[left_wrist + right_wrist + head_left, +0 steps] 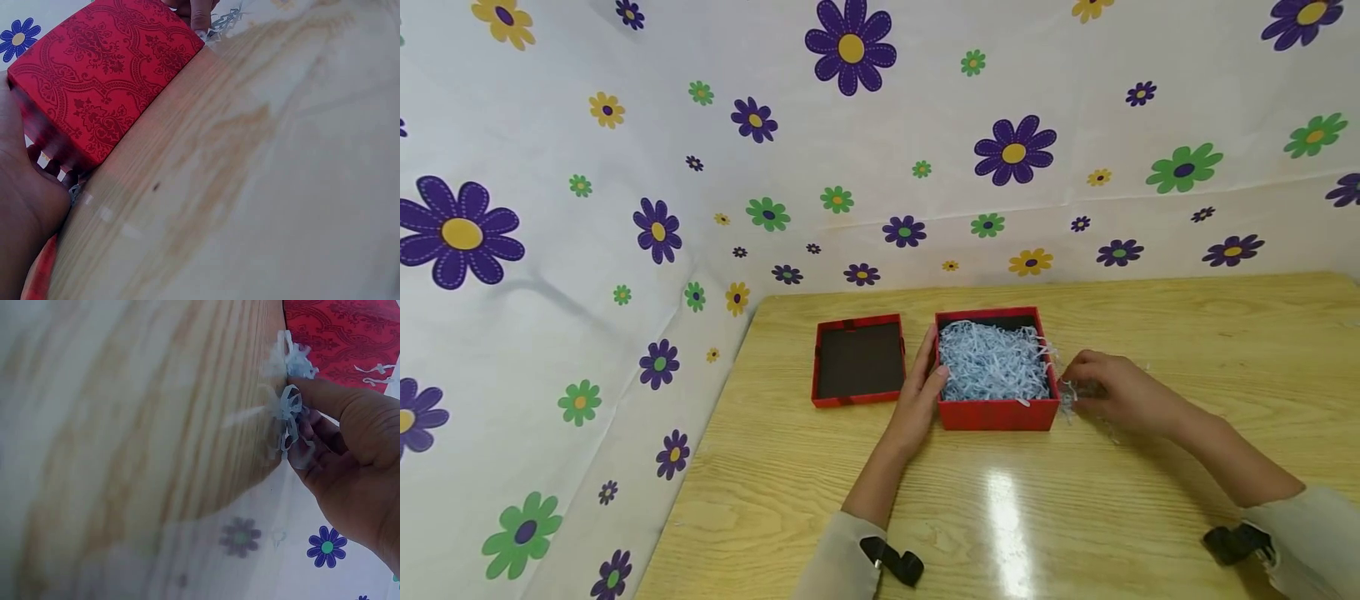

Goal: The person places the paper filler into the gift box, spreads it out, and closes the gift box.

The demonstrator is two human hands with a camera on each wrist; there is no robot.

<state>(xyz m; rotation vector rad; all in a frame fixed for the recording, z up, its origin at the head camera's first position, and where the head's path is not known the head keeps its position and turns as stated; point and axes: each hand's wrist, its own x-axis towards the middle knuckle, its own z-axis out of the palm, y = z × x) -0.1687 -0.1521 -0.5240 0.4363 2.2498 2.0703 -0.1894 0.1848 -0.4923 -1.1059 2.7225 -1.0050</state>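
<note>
A red patterned gift box (996, 415) stands on the table, filled with pale blue shredded paper (992, 362). My left hand (917, 400) holds the box by its left wall, thumb over the rim and fingers along the outside. In the left wrist view the box's front (106, 69) shows beside that hand (25, 181). Right of the box, my right hand (1116, 393) pinches loose paper strands just above or on the tabletop. The right wrist view shows strands (290, 406) at the thumb and fingertips of this hand (356, 450).
The box's lid (859, 362) lies to the left, dark inside upward, close to my left hand. A few strands hang over the box's right rim. The wooden table (760, 475) meets a flower-printed cloth (925, 108) at the back and left.
</note>
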